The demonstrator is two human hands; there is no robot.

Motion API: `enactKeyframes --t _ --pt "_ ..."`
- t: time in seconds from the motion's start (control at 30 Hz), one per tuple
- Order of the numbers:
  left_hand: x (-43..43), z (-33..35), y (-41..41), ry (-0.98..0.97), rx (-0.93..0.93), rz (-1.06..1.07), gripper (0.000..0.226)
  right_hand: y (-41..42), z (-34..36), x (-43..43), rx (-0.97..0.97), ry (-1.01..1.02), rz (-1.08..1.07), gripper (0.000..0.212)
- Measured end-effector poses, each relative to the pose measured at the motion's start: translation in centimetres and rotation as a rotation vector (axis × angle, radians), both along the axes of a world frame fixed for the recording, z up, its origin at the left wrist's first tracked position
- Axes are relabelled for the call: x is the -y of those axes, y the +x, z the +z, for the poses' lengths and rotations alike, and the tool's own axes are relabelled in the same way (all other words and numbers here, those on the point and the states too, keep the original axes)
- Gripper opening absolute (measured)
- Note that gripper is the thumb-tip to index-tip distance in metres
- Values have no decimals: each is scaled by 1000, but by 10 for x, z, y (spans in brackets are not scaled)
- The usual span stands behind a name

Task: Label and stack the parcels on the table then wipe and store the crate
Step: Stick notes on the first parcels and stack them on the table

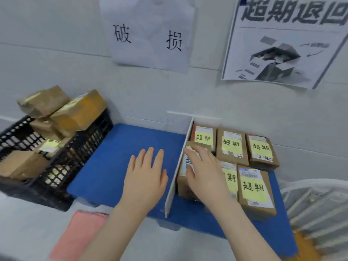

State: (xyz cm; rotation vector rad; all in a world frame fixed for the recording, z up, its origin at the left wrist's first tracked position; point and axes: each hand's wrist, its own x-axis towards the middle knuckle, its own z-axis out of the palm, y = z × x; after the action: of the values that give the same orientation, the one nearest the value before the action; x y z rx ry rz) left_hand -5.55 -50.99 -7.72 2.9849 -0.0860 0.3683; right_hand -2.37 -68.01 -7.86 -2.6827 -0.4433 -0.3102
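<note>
A black plastic crate [90, 146] at the left holds several brown parcels [79, 112], one with a yellow note. A blue mat [116, 159] is split by a white upright divider [176, 178]. Right of the divider lie several brown parcels with yellow handwritten labels [252, 187]. My right hand [202, 172] rests on top of the front-left parcel [185, 189] beside the divider, fingers curled over its top edge. My left hand [146, 174] hovers flat and open over the bare left half of the mat, holding nothing.
A pink cloth [75, 236] lies on the table near the front edge. Two paper signs [150, 32] hang on the white wall behind. A white wire rack [318, 206] stands at the right, just past the mat.
</note>
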Motion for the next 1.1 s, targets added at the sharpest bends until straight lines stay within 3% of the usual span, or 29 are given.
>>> enactKeyframes --t 0.2,0.4,0.7,0.97,1.1 --pt "-156 4 -66 86 -42 162 58 -29 1 -177 -37 -146 204 46" --pt "-273 6 -97 127 -48 237 59 -43 -10 -298 -92 -168 234 46" --pt "-337 -5 -55 41 -23 212 54 -15 -18 -349 -115 -172 198 45" --pt "-355 -28 -7 -31 -172 224 57 38 -23 -367 -143 -140 152 44" --pt "-373 -22 25 -81 -78 147 52 71 -14 -389 -126 -73 98 42"
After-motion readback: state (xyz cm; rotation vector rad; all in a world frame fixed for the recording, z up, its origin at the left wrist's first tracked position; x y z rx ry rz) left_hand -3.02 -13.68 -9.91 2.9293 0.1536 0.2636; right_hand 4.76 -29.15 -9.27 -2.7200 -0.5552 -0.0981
